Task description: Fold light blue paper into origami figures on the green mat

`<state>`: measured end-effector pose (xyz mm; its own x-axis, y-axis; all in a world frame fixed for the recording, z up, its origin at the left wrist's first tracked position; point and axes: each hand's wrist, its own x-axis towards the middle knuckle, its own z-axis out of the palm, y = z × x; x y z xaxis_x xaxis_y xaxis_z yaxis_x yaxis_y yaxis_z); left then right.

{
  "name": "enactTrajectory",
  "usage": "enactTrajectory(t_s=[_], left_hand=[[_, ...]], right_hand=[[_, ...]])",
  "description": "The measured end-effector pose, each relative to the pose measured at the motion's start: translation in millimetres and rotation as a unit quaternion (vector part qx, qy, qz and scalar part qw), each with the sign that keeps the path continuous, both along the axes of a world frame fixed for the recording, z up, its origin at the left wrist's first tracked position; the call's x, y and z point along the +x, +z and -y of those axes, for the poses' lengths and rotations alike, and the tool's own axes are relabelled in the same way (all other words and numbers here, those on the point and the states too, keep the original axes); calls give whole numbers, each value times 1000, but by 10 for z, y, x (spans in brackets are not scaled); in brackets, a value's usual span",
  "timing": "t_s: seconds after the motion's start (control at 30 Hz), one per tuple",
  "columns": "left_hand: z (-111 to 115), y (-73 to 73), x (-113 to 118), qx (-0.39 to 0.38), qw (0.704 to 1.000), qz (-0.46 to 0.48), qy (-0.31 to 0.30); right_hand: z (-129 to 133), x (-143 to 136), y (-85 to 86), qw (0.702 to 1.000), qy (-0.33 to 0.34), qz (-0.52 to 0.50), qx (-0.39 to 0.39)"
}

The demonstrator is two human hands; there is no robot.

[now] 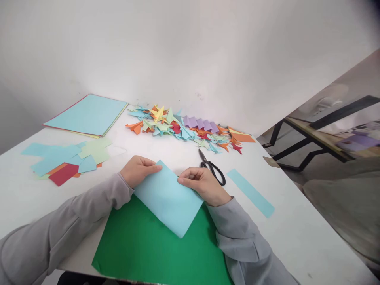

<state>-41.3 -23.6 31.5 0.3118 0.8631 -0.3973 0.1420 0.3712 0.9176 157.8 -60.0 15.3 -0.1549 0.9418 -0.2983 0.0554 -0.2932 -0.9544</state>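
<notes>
A light blue paper (170, 198) is held over a green sheet (160, 253) at the front of the white table. My left hand (141, 170) pinches its upper left edge, thumb on top near the top corner. On the upper right edge, my right hand (204, 184) grips the same paper between thumb and fingers. Black-handled scissors (212, 168) lie just beyond my right hand. A light blue strip (251, 193) rests on the table to the right.
Large coloured sheets (89, 114) are stacked at the back left. Cut paper pieces (67, 158) lie below them. Several folded paper shapes (181, 128) spread along the wall, with purple pleated paper (200, 123) among them. Another table (320, 136) stands at the right.
</notes>
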Motion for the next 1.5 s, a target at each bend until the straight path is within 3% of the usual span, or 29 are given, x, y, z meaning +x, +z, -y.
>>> enactTrajectory(t_s=[0.47,0.73,1.0,1.3,1.43,1.5], left_hand=[[-10,-23,-4,-2,1000,9,-1],[-25,-57,-19,105,991,-19,-77],[10,35,-3,112,988,-19,-100],[-56,-59,-29,127,985,-37,-106],[-161,-164,-75,131,990,-53,-5],[-186,-211,-88,197,974,-83,74]], right_hand=[[3,5,-27,1000,16,6,-4],[-36,36,-51,995,91,7,40],[7,-28,-54,988,148,2,45],[19,-52,5,990,103,69,73],[-45,-7,-59,994,-2,66,82],[-94,-2,-118,988,-98,73,95]])
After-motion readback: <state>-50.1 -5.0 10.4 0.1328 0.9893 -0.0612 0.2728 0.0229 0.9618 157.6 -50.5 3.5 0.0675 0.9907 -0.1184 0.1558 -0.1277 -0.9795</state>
